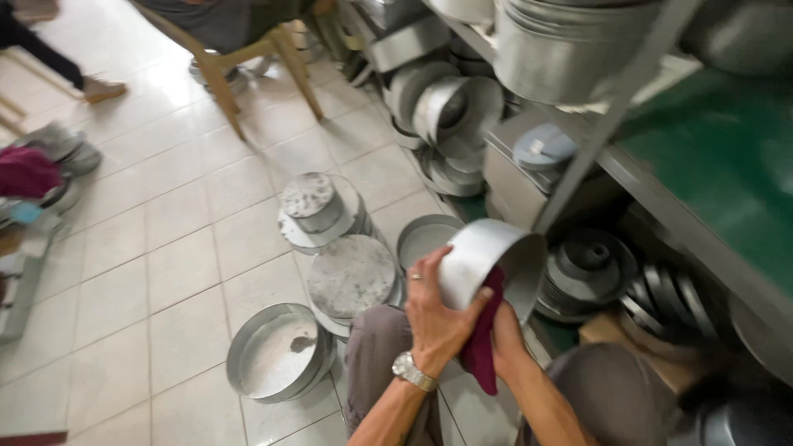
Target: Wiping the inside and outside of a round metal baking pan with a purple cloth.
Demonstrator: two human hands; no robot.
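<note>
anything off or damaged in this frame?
One thing: the round pan on the floor has a dark smudge inside its base, and it leans on the pan under it. The left hand holds a metal pot and the right hand a maroon cloth; no visible damage.

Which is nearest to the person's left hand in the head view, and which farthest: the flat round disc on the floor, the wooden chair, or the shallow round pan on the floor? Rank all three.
Measured from the left hand:
1. Flat round disc, just to its left, by the knee.
2. Shallow round pan, lower left on the tiled floor.
3. Wooden chair, far up at the top of the view.
</note>
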